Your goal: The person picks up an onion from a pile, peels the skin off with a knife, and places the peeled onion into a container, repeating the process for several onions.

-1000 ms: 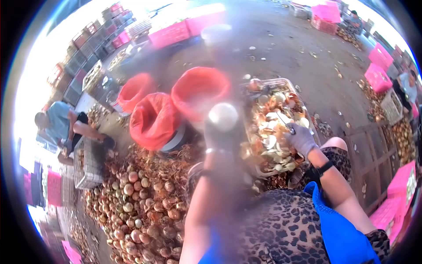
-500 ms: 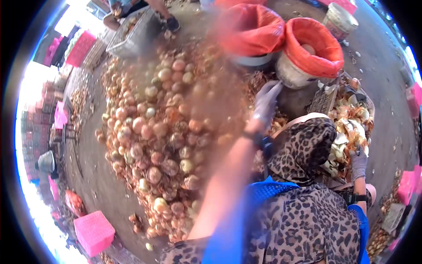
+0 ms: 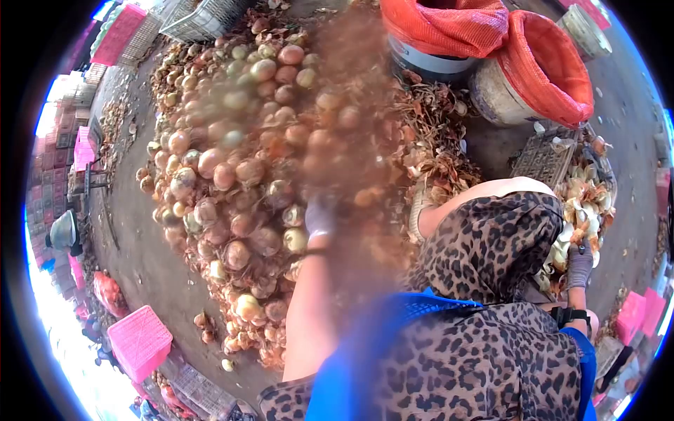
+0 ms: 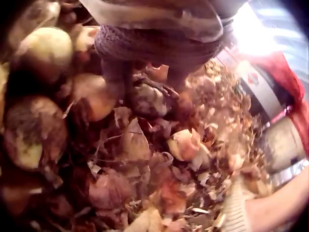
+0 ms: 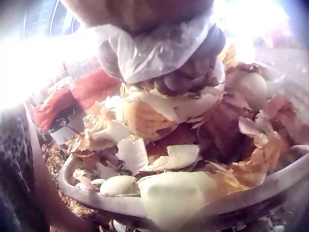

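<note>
My gloved left hand point(image 3: 319, 219) reaches into a large heap of unpeeled onions point(image 3: 239, 256), partly behind a blurred streak in the head view. In the left wrist view its fingers come down on either side of a dark-skinned onion point(image 4: 150, 100), which lies among loose skins. At the right, my gloved right hand point(image 3: 580, 270) grips a small knife, its dark handle point(image 3: 581, 247) just showing at the fingers. That hand rests over a crate point(image 5: 111, 200) heaped with onion peels point(image 5: 176, 157); the knife's blade is hidden in the right wrist view.
Two buckets with red mesh liners point(image 3: 547, 59) point(image 3: 449, 31) stand beyond the heap. A whitish bucket point(image 3: 586, 31) is behind them. My knee in leopard-print cloth point(image 3: 491, 245) lies between heap and crate. A pink crate point(image 3: 140, 344) stands at the lower left.
The left hand, earlier raised with a pale onion, passed beside the red-lined bucket and is now down at the heap. The head view has swung left and down. The right hand stays by the peels.
</note>
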Available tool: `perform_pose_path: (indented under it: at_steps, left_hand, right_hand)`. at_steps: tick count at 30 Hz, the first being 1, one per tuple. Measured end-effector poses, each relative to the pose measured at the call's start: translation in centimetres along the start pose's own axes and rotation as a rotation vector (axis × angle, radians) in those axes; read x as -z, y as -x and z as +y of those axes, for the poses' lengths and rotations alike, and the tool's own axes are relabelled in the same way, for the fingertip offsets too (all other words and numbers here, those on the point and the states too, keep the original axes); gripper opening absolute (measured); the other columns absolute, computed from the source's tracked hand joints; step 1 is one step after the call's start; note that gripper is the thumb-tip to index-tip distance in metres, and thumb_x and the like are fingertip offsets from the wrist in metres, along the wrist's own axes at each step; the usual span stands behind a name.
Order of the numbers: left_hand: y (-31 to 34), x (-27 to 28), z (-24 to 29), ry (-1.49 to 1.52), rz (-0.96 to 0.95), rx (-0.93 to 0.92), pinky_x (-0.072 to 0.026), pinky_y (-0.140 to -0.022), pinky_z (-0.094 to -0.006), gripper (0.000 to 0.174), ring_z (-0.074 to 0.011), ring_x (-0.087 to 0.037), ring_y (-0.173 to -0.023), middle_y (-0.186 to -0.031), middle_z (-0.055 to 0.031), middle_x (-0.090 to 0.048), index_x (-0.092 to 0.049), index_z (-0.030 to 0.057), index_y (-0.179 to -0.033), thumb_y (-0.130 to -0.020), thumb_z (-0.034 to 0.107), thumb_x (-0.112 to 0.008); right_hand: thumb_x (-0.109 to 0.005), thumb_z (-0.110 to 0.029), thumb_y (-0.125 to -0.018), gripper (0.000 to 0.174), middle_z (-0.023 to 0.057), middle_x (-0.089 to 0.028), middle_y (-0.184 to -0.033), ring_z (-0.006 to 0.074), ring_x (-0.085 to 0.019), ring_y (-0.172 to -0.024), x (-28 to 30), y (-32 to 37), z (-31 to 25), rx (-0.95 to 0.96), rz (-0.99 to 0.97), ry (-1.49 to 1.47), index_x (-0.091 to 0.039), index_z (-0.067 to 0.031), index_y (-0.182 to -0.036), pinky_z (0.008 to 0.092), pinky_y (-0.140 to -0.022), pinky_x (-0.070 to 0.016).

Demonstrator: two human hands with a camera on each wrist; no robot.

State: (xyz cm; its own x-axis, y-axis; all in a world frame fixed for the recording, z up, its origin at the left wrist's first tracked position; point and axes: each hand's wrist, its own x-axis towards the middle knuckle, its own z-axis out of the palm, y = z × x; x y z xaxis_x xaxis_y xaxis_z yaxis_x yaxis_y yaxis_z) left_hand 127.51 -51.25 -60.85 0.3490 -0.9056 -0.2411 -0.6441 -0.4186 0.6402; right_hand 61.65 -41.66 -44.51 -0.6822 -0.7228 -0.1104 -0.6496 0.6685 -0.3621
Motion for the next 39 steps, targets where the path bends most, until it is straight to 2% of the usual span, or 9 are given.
perform_pose_path:
  at_steps: [6,12,15,17,19,26,31,34,39]
  left_hand:
    - [-4.0,1.2,7.8,-0.619,-0.566,-0.1,-0.0496,-0.088,-0.039,0.06,-0.0361,-0.059,-0.104,-0.114,-0.0194,-0.06,-0.053,0.0087,-0.123,-0.07,0.026,-0.071]
    - [-8.6,-8.0,-7.3,0.652,-0.425,0.483,-0.054,-0.073,-0.0346,0.048,-0.021,-0.063,-0.078,-0.093,-0.01,-0.064,-0.055,0.0025,-0.114,-0.079,0.032,-0.069]
    - [-3.1,-6.0,0.8,0.448,-0.558,0.063,-0.0461,-0.092,-0.0351,0.046,-0.0254,-0.056,-0.102,-0.106,-0.0129,-0.061,-0.051,0.0017,-0.119,-0.082,0.024,-0.068]
    - [-0.8,-9.2,2.6,0.264,-0.404,-0.316,-0.0501,-0.076,-0.0355,0.03,-0.0233,-0.062,-0.083,-0.091,-0.0115,-0.065,-0.061,0.0041,-0.104,-0.081,0.023,-0.065]
    - [-0.7,-13.5,0.1,-0.564,-0.298,-0.587,-0.0443,-0.086,-0.0451,0.033,-0.0353,-0.057,-0.101,-0.102,-0.0231,-0.062,-0.066,0.0073,-0.098,-0.084,0.036,-0.057]
    - [-5.8,-14.8,7.4,1.068,-0.832,0.543,-0.0535,-0.067,-0.0315,0.024,-0.0194,-0.063,-0.078,-0.091,-0.0075,-0.065,-0.062,0.0027,-0.104,-0.083,0.014,-0.066]
    - [-4.5,-11.3,29.1,1.094,-1.17,0.085,-0.0517,-0.078,-0.0333,0.044,-0.0189,-0.061,-0.091,-0.104,-0.0082,-0.063,-0.056,0.0008,-0.118,-0.081,0.023,-0.067]
    - [-0.2,-10.3,44.5,0.932,-1.302,-0.439,-0.0517,-0.081,-0.0319,0.061,-0.0181,-0.061,-0.096,-0.113,-0.0088,-0.06,-0.048,-0.0008,-0.128,-0.078,0.026,-0.071]
    - [5.1,-14.6,61.2,0.383,-1.361,-0.814,-0.0523,-0.079,-0.0302,0.057,-0.0163,-0.06,-0.094,-0.114,-0.0076,-0.059,-0.051,0.002,-0.126,-0.074,0.009,-0.073]
  right_hand:
    - [-0.061,-0.019,-0.08,0.052,0.0077,-0.061,-0.078,0.0162,-0.055,-0.071,0.6,1.1,-1.5,-0.044,0.029,0.048,-0.053,-0.0007,-0.127,0.0307,-0.07,-0.0462]
    - [-0.059,-0.036,-0.079,0.051,0.0188,-0.065,-0.086,0.032,-0.063,-0.08,0.1,1.7,-1.3,0.029,0.133,0.149,-0.057,-0.0104,-0.123,0.0394,-0.074,-0.048]
    - [-0.059,-0.035,-0.079,0.051,0.0182,-0.065,-0.086,0.0316,-0.064,-0.081,0.2,2.3,-1.9,-0.011,0.128,0.16,-0.057,-0.0101,-0.123,0.0388,-0.075,-0.0482]
    - [-0.062,-0.03,-0.078,0.056,0.0156,-0.066,-0.085,0.0257,-0.062,-0.074,-0.1,2.0,-1.4,-0.021,0.129,0.239,-0.054,-0.0085,-0.129,0.0366,-0.071,-0.0491]
    - [-0.059,-0.033,-0.079,0.056,0.0171,-0.067,-0.096,0.0319,-0.065,-0.084,-0.1,2.4,-1.5,0.005,0.154,0.345,-0.052,-0.0149,-0.132,0.0411,-0.074,-0.0501]
    - [-0.058,-0.027,-0.08,0.021,0.0177,-0.064,-0.072,0.0381,-0.063,-0.069,0.3,2.7,-3.4,0.056,0.181,0.094,-0.058,-0.0137,-0.097,0.049,-0.063,-0.0495]
    - [-0.064,-0.025,-0.079,0.042,0.0081,-0.065,-0.075,0.0191,-0.063,-0.068,0.6,2.8,-1.4,-0.038,0.069,-0.084,-0.061,-0.0109,-0.119,0.0333,-0.065,-0.0504]
    - [-0.062,-0.02,-0.081,0.04,-0.0009,-0.056,-0.066,0.0089,-0.054,-0.06,-0.1,2.2,3.8,0.304,0.324,0.154,-0.062,-0.0123,-0.12,0.0269,-0.057,-0.0453]
    - [-0.058,-0.013,-0.081,0.02,0.0057,-0.056,-0.06,0.0172,-0.056,-0.055,10.0,0.4,1.4,0.007,0.389,-0.444,-0.065,-0.0024,-0.096,0.0302,-0.053,-0.0453]
